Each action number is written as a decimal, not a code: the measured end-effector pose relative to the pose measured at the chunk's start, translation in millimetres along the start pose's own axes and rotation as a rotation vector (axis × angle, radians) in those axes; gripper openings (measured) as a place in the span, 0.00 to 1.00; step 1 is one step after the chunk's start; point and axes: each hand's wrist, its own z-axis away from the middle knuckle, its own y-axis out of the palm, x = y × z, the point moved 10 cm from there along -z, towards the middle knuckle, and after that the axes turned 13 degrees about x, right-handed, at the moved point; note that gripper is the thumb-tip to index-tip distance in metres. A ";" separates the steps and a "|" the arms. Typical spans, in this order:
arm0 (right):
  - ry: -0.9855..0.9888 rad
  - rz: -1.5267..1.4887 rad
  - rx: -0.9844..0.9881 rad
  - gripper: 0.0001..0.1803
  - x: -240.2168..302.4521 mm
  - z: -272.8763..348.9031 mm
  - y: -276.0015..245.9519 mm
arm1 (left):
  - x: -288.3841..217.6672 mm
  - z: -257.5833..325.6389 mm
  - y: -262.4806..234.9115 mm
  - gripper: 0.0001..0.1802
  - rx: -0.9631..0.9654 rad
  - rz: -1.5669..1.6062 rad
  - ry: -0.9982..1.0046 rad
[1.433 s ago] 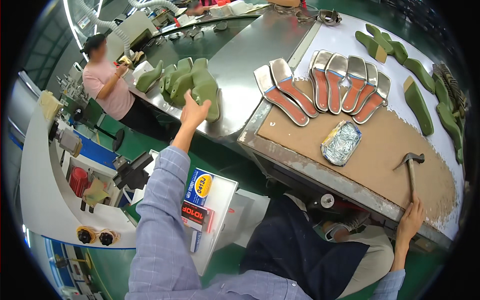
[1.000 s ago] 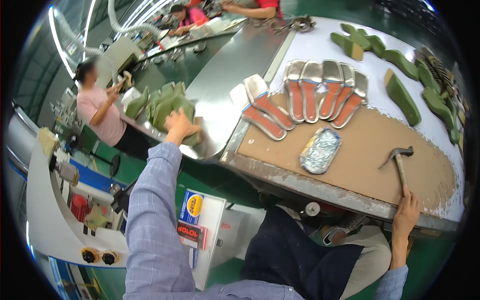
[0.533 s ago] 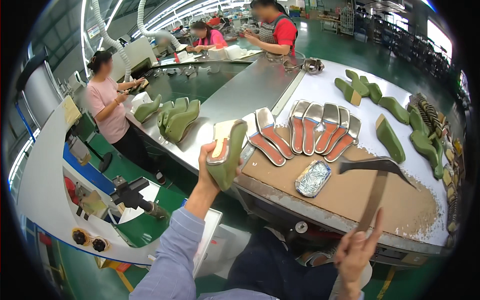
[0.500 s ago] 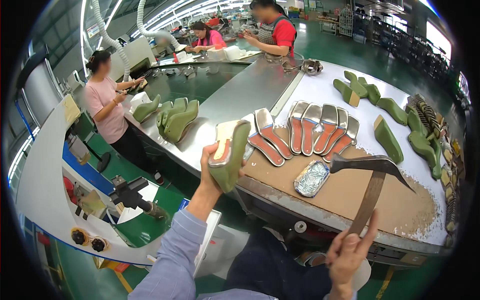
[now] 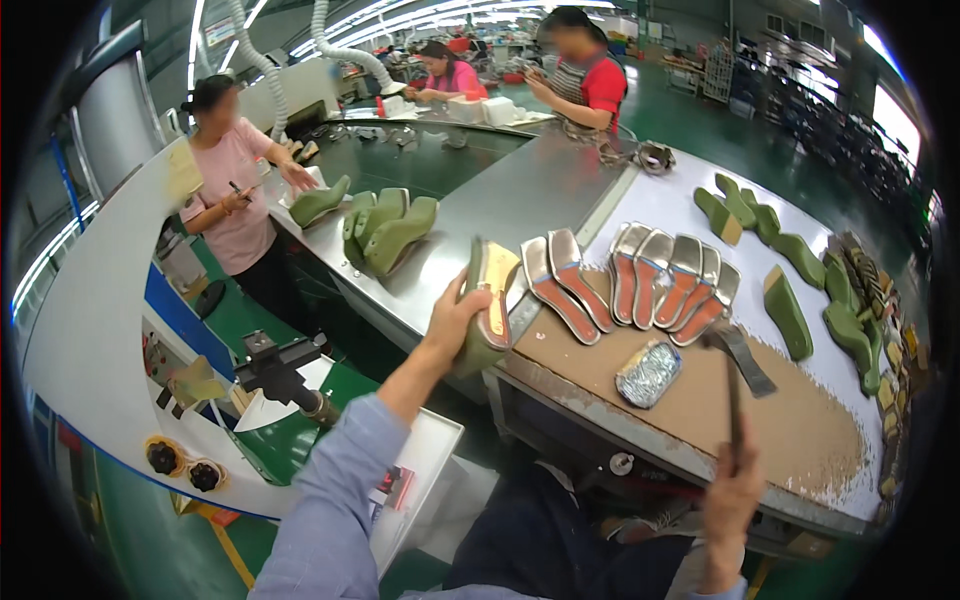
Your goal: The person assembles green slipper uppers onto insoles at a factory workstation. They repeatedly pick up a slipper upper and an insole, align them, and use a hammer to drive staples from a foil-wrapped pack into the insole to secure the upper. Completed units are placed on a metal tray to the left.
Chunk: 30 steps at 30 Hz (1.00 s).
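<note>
My left hand [image 5: 452,325] is closed around a green shoe last [image 5: 478,345], raised off the left edge of the worktable. An insole [image 5: 497,285], yellowish with a reddish part, lies along the sole of the last, facing right. In my right hand [image 5: 733,500] is the handle of a shoemaker's hammer [image 5: 740,360]. Its dark curved head hangs above the brown board, apart from the last. The fingers of that hand are somewhat blurred. Between the hands, a shiny open pack of small nails [image 5: 648,376] sits on the board.
Behind the nails lie several red insoles with silvery ends [image 5: 568,285]. Green lasts stand at the far left [image 5: 392,235] and lie at the right [image 5: 788,315]. A machine with black knobs [image 5: 205,475] is at my left. A person in pink [image 5: 235,190] stands at the table's far left.
My left hand has turned the last, so its sole faces more to the right. The hammer has rotated in my right hand, its handle now nearly upright. The whole view has shifted slightly.
</note>
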 end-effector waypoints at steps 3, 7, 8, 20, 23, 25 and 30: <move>0.129 0.322 0.062 0.23 -100.7 -6.0 -37.8 | -21.0 -48.4 -52.2 0.45 -0.101 -1.265 -0.090; 0.286 0.732 0.145 0.21 -225.7 3.2 -19.9 | 17.1 -88.7 -140.7 0.50 -0.133 -1.837 -0.104; 0.265 0.836 0.120 0.20 -243.3 10.9 -17.2 | 29.9 -97.7 -153.4 0.50 -0.150 -1.897 -0.178; 0.225 0.744 0.045 0.12 -222.6 11.1 -17.3 | 139.3 -131.0 -3.6 0.25 -0.168 -1.163 0.063; 0.162 0.607 0.197 0.14 -213.0 -5.5 -28.5 | 158.4 -154.5 -55.6 0.17 -0.357 -0.825 0.063; 0.469 0.322 0.247 0.20 -244.6 -30.3 -49.8 | 90.3 -149.8 -90.9 0.18 -0.601 -0.858 0.352; 0.529 0.022 -0.011 0.41 -332.9 -132.5 -92.3 | 4.5 -143.0 -47.0 0.23 -0.390 0.014 0.389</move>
